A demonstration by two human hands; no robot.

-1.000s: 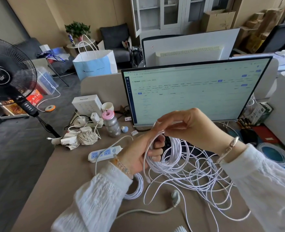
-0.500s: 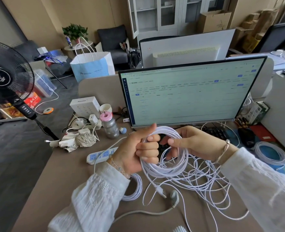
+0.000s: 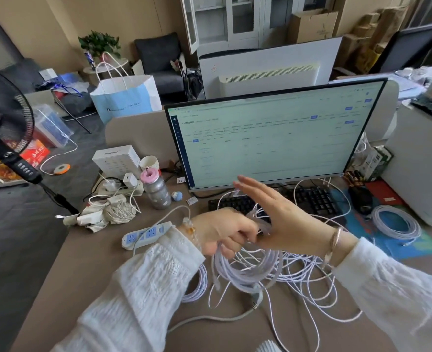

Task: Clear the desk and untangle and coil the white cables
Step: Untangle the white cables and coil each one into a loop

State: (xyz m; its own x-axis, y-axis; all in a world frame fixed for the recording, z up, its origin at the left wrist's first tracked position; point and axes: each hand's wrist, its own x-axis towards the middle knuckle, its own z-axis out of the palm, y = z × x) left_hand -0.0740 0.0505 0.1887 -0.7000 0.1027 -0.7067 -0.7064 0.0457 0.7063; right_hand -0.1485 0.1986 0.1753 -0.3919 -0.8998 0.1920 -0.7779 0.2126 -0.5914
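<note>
the left hand (image 3: 222,232) grips a half-wound coil (image 3: 245,270) of thin white cable hanging just over the desk (image 3: 87,262), while the right hand (image 3: 273,214) is spread open, fingers straight. the loose tangle (image 3: 306,283) sprawls beside it. it looks light, floppy and springy, so pinching the bundle at the top seems best. the pink-capped bottle (image 3: 156,191) stays closed, contents hidden; the paper cup (image 3: 148,162) interior can't be seen.

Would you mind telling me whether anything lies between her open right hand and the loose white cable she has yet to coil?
Nothing visible does. The right hand hovers open just above the loose white cable tangled on the desk. The left hand grips the coil beside it, not between them.
</note>
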